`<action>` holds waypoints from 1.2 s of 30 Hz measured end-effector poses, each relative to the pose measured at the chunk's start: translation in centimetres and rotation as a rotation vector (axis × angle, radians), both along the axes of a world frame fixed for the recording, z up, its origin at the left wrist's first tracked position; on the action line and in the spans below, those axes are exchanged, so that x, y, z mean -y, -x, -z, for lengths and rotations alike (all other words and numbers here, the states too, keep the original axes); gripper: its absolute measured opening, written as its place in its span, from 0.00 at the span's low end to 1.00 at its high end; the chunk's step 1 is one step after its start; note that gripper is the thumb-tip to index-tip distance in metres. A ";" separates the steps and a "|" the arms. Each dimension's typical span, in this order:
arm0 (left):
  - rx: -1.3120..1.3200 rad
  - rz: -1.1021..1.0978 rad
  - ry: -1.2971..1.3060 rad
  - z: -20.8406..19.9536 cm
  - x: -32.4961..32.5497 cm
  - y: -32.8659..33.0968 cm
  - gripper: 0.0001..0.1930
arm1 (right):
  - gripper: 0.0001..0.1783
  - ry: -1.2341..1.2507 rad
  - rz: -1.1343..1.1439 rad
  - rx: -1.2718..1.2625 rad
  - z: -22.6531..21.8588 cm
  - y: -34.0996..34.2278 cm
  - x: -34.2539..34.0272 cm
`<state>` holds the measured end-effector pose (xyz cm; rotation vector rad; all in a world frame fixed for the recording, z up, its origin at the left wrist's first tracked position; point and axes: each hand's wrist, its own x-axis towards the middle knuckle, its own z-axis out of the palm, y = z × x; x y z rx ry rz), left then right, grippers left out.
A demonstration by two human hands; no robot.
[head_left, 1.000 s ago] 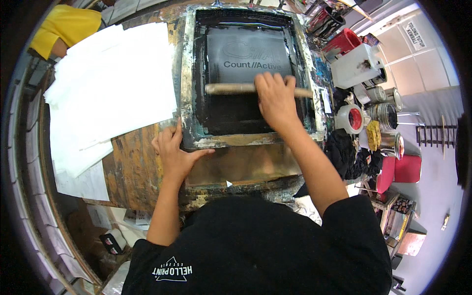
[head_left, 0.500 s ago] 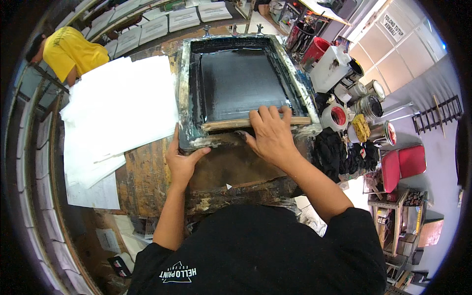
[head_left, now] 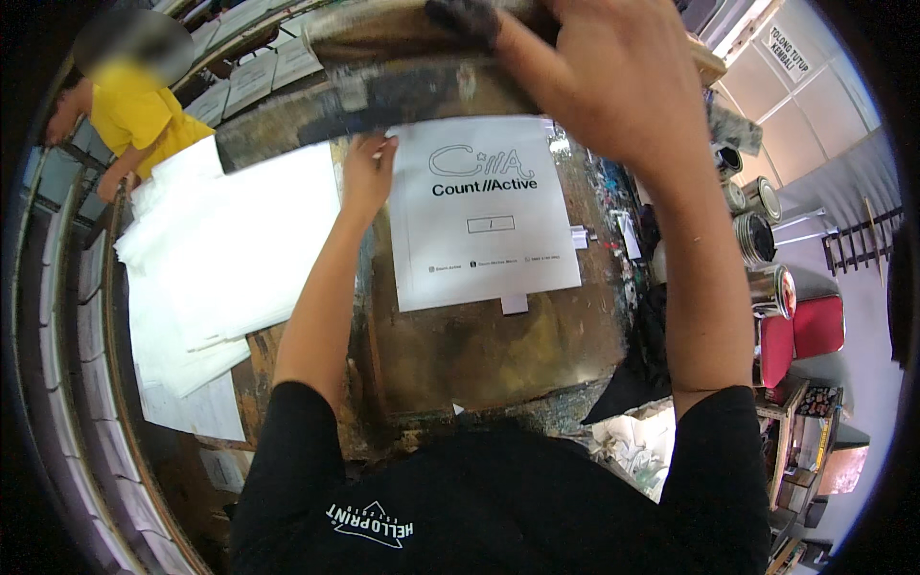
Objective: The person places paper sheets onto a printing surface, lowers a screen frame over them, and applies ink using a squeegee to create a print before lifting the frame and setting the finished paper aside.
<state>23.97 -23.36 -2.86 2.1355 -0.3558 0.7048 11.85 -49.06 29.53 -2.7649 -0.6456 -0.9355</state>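
A white sheet with dark print (head_left: 484,251) lies flat on the brown work board (head_left: 498,356). At the sheet's upper left corner, my left hand (head_left: 366,177) has its fingers closed on the paper edge. Above the sheet, the screen-printing frame (head_left: 278,129) is tilted up, its near bar crossing the view. My right hand (head_left: 613,81), blurred by motion and dark-stained at the thumb, is raised at that frame. It is closed around a wooden squeegee (head_left: 707,62), mostly hidden behind the hand.
To the left lies a fanned stack of white paper (head_left: 230,249). Drying racks (head_left: 81,383) run along the left side. A person in a yellow shirt (head_left: 144,115) is at the far left. Ink cans (head_left: 757,237) and a red chair (head_left: 815,331) stand at the right.
The screen frame has swung up from the board, uncovering the printed sheet. My right hand has risen with the squeegee. My left hand has moved forward from the frame's edge to the sheet's corner.
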 end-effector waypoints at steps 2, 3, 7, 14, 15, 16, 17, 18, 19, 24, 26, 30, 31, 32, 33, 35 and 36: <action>0.095 -0.122 -0.295 1.7 1.3 -3.5 0.17 | 0.39 0.001 0.041 -0.050 -1.6 0.0 -0.7; 0.088 -0.128 -0.440 2.3 2.0 -4.7 0.17 | 0.39 -0.011 0.029 -0.059 -2.3 -0.5 -1.1; 0.062 -0.128 -0.280 1.8 2.1 -4.6 0.12 | 0.42 -0.004 0.024 0.036 -3.2 0.3 -1.3; -0.238 -0.391 0.151 -2.3 -10.0 9.2 0.13 | 0.41 -0.051 -0.005 0.052 -2.2 0.1 -1.3; -0.191 -0.446 0.163 -2.0 -12.6 11.6 0.13 | 0.41 -0.059 -0.006 0.058 -1.9 0.5 -1.4; -0.175 -0.525 0.206 -1.4 -15.4 13.9 0.13 | 0.41 -0.067 -0.007 0.064 -1.8 0.9 -1.6; -0.142 -0.589 0.194 -0.8 -18.3 16.2 0.14 | 0.41 -0.086 -0.027 0.097 -1.4 1.1 -1.8; -0.089 -0.624 0.173 -0.2 -21.1 18.2 0.14 | 0.40 -0.101 -0.022 0.073 -1.4 1.4 -1.8; -0.103 -0.738 0.105 0.0 -24.1 20.0 0.16 | 0.39 -0.115 -0.016 0.050 -1.2 1.6 -2.0; -0.064 -1.233 -0.195 -2.9 -32.0 24.7 0.20 | 0.31 -0.250 0.002 -0.249 -0.6 2.5 -2.1; 0.138 -1.153 -0.351 -4.4 -29.8 24.7 0.25 | 0.30 -0.179 0.125 -0.242 -0.1 3.2 -2.2; 0.094 -0.235 -0.457 -2.5 -17.2 23.5 0.10 | 0.30 -0.040 0.060 -0.094 -0.1 3.8 -2.2; -0.083 -0.154 -0.401 -1.7 -14.5 22.9 0.11 | 0.31 -0.036 0.048 -0.106 -0.3 3.8 -2.3; -0.133 -0.153 -0.326 -0.8 -12.3 21.9 0.14 | 0.30 -0.055 0.080 -0.155 -0.5 3.6 -2.1; -0.158 -0.199 -0.326 -0.1 -10.9 21.4 0.16 | 0.30 -0.074 0.117 -0.202 -0.8 3.4 -2.0; -0.264 -0.331 -0.395 1.1 -9.2 20.4 0.17 | 0.30 -0.056 0.161 -0.266 -1.0 3.1 -1.6; -0.199 -0.379 -0.421 1.2 -9.2 19.7 0.17 | 0.30 -0.020 0.169 -0.287 -1.0 3.1 -1.5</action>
